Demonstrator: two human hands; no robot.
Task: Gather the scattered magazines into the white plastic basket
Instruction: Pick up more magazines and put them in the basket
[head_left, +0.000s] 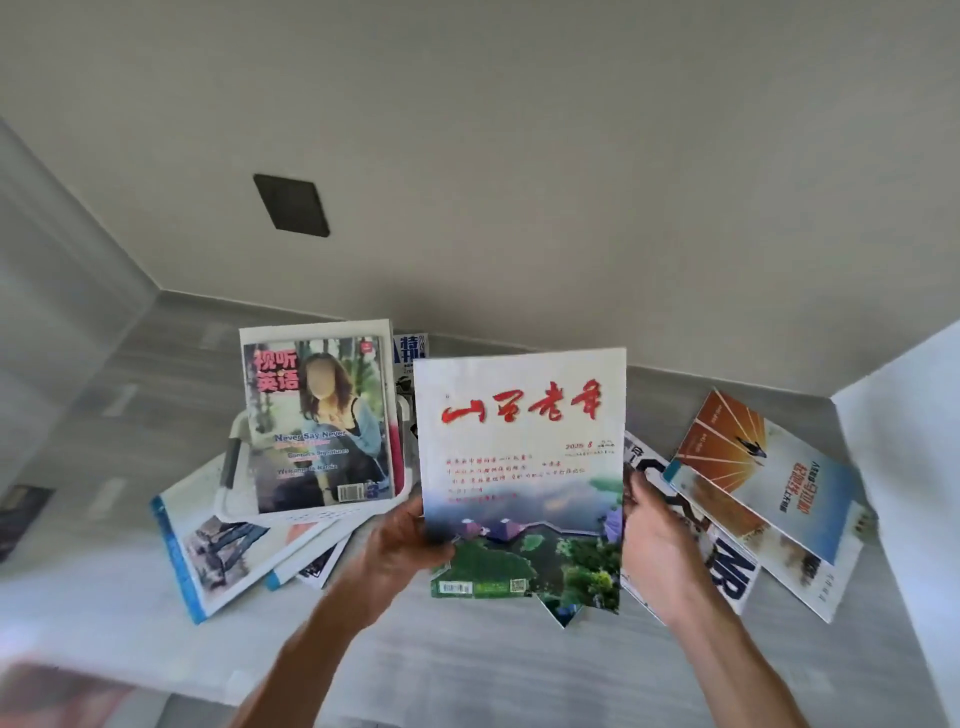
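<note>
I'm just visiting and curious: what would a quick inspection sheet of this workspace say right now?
Surface: pale grey floor, magazines spread over it.
Job's things: white basket with a magazine standing in it; held magazine with red title, upright in the air; blue-edged magazines fanned out left, partly under the basket; orange magazine and others lying right.
Clutter: dark object at the far left, too blurred to name.
Grippers: left hand grips the held magazine's left edge; right hand grips its right edge.
Cables: nothing seen.
Surroundings: plain wall with a dark square panel; white surface at the right.
</note>
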